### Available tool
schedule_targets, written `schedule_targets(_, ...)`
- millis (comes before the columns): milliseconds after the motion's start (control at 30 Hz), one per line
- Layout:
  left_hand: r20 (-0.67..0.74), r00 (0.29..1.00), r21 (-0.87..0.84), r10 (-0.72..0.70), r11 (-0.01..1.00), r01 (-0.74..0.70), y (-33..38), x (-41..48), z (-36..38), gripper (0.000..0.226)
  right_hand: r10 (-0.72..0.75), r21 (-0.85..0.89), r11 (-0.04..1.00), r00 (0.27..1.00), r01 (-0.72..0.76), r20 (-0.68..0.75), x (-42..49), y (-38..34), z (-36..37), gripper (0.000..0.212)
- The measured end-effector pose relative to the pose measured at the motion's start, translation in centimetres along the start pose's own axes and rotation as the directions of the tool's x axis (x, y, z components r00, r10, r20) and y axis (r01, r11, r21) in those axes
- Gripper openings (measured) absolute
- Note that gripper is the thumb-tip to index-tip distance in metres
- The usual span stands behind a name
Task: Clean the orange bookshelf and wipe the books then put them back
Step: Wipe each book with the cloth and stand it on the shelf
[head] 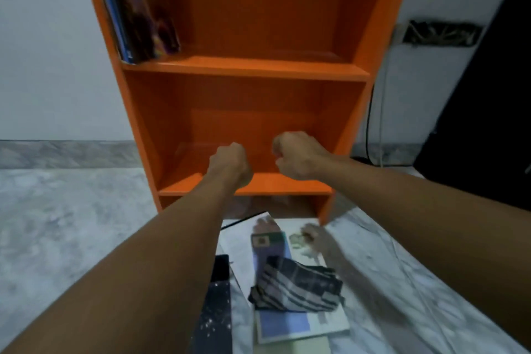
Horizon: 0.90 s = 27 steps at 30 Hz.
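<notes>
Head view, left hand [230, 164] and right hand [298, 155] fisted, empty, over lower shelf edge [273, 184]

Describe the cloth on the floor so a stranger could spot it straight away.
Start at the orange bookshelf and look down to the marble floor right in front of it, where a few books lie loose. The cloth sits crumpled on top of those books. It is the only soft thing there: dark fabric with pale checked stripes, not flat or printed like the covers beneath.
</notes>
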<state>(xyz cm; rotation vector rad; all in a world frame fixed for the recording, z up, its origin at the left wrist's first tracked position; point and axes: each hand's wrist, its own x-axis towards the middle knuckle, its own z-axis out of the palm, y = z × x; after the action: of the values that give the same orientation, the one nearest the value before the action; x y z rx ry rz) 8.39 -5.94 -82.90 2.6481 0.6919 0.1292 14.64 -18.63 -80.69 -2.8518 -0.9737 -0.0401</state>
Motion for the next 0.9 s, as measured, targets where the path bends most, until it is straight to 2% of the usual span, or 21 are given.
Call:
schedule_targets(67,0.087,0.996,0.007,0.032,0.999,-0.033,0.5,-0.4,2.6,0.024,0.038,-0.062,0.998,0.967,-0.023,0.25,-1.5,2.3,2.0,0.032)
schedule_targets(100,0.13,0.991,0.006,0.032,0.999,-0.033,0.6,-0.7,3.9,0.024,0.047,-0.066,0.998,0.924,-0.024,0.38,-2.2,3.1,2.9,0.041)
schedule_targets(167,0.228,0.974,0.004,0.009,1.0,-0.01,0.4,-1.3,6.6,0.024,0.031,-0.051,0.999,0.797,0.0,0.603,-3.5,3.9,5.0,0.073)
schedule_targets(233,0.299,0.954,0.016,-0.014,1.0,0.01,-0.3,-1.9,9.8,0.03,0.013,0.006,1.0,0.697,-0.024,0.717,-5.1,4.4,8.3,0.1)
schedule_targets(300,0.312,0.949,0.074,-0.032,0.997,0.01,-1.2,-2.5,12.7,0.034,-0.025,0.049,0.999,0.704,-0.013,0.71,-7.3,5.2,12.9,0.111)
schedule_targets(333,0.31,0.95,0.119,-0.045,0.993,0.008,-1.7,-2.8,13.8,0.035,-0.038,0.045,0.999,0.72,0.009,0.693,-8.3,5.6,15.0,0.109)
schedule_targets(467,0.295,0.947,0.189,-0.129,0.979,0.074,-4.2,-2.8,16.6,0.033,-0.087,0.037,0.996,0.796,0.081,0.599,-10.2,6.8,18.5,0.081)
schedule_targets(600,0.281,0.943,0.15,-0.179,0.979,0.141,-4.6,-2.1,18.0,0.041,0.024,0.018,0.999,0.759,-0.047,0.651,-8.8,8.5,19.1,0.087)
schedule_targets(733,0.36,0.904,0.096,-0.231,0.973,0.21,-3.9,-1.5,20.1,0.053,0.022,0.245,0.941,0.766,-0.232,0.642,-8.7,10.1,20.2,0.096)
schedule_targets(800,0.331,0.892,0.077,-0.309,0.951,0.301,-3.6,-1.3,21.3,0.056,0.031,0.368,0.871,0.785,-0.325,0.619,-9.0,10.5,20.8,0.093)
schedule_targets(900,0.28,0.85,-0.028,-0.447,0.881,0.472,-3.4,-1.4,21.7,0.084,0.05,0.441,0.813,0.801,-0.38,0.597,-9.4,10.6,20.8,0.081)
